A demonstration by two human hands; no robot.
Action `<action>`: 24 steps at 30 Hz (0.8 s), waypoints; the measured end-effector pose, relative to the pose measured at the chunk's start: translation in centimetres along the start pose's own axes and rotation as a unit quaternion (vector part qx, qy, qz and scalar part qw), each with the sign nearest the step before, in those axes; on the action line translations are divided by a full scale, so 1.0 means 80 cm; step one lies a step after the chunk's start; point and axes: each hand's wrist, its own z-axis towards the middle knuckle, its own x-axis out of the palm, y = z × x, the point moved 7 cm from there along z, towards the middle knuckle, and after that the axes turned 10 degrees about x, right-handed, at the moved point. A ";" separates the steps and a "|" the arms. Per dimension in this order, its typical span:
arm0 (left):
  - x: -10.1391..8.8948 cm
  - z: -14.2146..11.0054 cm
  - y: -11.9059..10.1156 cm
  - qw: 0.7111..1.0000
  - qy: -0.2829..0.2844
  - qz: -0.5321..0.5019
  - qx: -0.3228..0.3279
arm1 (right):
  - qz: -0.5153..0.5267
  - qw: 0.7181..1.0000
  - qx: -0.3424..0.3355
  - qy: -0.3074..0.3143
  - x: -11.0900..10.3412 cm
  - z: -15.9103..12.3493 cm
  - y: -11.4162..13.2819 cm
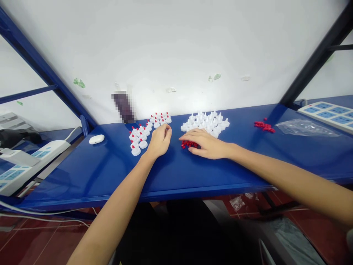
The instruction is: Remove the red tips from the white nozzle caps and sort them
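On the blue table (110, 173) lies a curved row of white plastic caps with red inserts (143, 132). My left hand (160, 140) rests beside that row with its fingers curled together near the row's far end; what it pinches is hidden. To the right sits a cluster of plain white caps (206, 120). My right hand (207, 143) lies flat, fingers stretched, over a small pile of red pieces (187, 144) in front of that cluster.
A second heap of red pieces (264, 126) and a clear plastic bag (306, 128) lie at the right. A white oval case (96, 139) sits at the left. White power strips (24, 162) (328, 112) lie at both sides. Blue and black frame bars (41, 66) rise diagonally.
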 end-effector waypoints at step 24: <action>-0.025 -0.004 0.026 0.995 -0.055 0.079 -0.018 | 0.015 1.000 0.005 -0.015 -0.002 0.002 0.002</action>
